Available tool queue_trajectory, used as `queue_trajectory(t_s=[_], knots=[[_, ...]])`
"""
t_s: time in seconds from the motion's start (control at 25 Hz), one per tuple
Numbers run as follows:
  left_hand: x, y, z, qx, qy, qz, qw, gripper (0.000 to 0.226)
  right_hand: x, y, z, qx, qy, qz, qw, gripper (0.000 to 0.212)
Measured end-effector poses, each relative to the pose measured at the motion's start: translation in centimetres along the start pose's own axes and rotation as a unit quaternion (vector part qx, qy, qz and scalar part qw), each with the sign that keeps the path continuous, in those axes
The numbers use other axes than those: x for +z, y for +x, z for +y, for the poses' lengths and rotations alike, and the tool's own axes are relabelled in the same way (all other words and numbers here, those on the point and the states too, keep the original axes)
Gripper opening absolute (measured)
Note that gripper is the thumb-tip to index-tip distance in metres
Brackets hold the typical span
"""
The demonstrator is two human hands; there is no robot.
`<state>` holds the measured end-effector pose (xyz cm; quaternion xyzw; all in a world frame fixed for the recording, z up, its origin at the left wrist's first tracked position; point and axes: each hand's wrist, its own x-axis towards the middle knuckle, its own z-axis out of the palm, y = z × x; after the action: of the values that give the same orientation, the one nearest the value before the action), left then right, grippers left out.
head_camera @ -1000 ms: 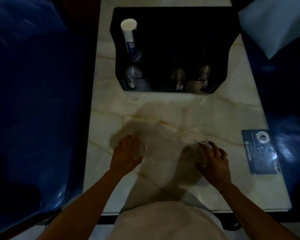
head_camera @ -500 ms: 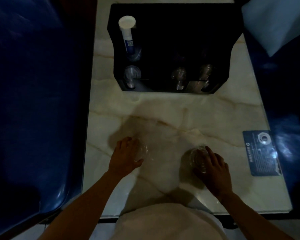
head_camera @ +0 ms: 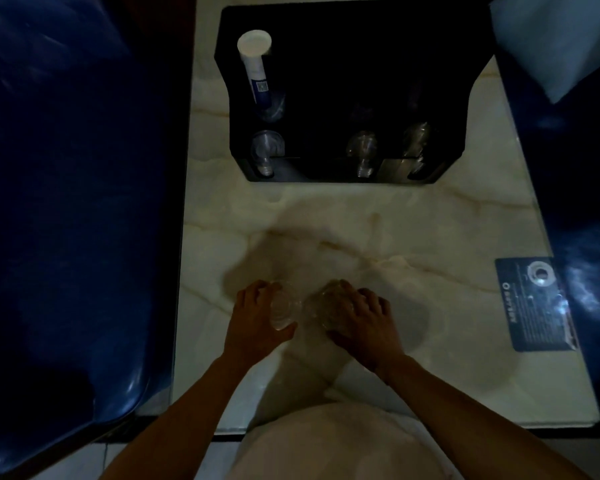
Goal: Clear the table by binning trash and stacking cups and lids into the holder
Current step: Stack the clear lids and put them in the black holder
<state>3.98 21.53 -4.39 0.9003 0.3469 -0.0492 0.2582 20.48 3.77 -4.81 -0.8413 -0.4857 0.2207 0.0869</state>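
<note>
On the near middle of the marble table (head_camera: pixel 378 223), my left hand (head_camera: pixel 255 322) grips a clear plastic cup (head_camera: pixel 282 308). My right hand (head_camera: pixel 359 315) grips a second clear cup (head_camera: pixel 323 306) right beside it; the two cups almost touch. At the far end stands a black holder (head_camera: pixel 343 57). A tall white stack with a blue label (head_camera: pixel 257 71) rises from its left slot. Clear cups or lids sit in its front slots at the left (head_camera: pixel 265 150), the middle (head_camera: pixel 362 148) and the right (head_camera: pixel 416 140). The scene is dim.
A blue card (head_camera: pixel 534 306) lies flat near the table's right edge. Dark blue seats flank the table on the left (head_camera: pixel 66 202) and the right (head_camera: pixel 586 220). A pale cushion (head_camera: pixel 561 39) shows at the top right corner.
My right hand slid left with its cup, from well apart to right beside the left hand's cup. My left hand shifted slightly right.
</note>
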Motion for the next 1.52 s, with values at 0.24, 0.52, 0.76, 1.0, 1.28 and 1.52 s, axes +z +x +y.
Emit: queue_trajectory(t_s=[0.24, 0.52, 0.76, 1.0, 1.28, 1.52], knots=[[-0.3, 0.0, 2.0, 0.011, -0.009, -0.008, 1.0, 0.086, 0.5, -0.2, 1.3, 0.003, -0.013, -0.007, 1.0, 0.102], [0.9, 1.1, 6.3, 0.112, 0.037, -0.035, 0.992, 0.083, 1.1, -3.9, 7.0, 0.107, -0.048, -0.033, 0.993, 0.104], [2.3, 1.7, 8.3, 0.149, 0.095, -0.032, 0.984, 0.085, 1.1, -3.7, 7.2, 0.1, -0.038, -0.043, 0.993, 0.102], [2.7, 2.0, 8.4, 0.132, 0.11, -0.052, 0.984, 0.085, 1.1, -3.6, 7.5, 0.096, -0.031, -0.053, 0.994, 0.102], [2.8, 1.2, 7.7, 0.115, 0.061, -0.068, 0.989, 0.098, 1.1, -3.6, 7.6, 0.095, -0.029, -0.058, 0.993, 0.103], [3.4, 0.7, 6.8, 0.132, 0.057, -0.058, 0.988, 0.09, 1.3, -3.6, 7.5, 0.091, -0.032, -0.048, 0.994, 0.102]])
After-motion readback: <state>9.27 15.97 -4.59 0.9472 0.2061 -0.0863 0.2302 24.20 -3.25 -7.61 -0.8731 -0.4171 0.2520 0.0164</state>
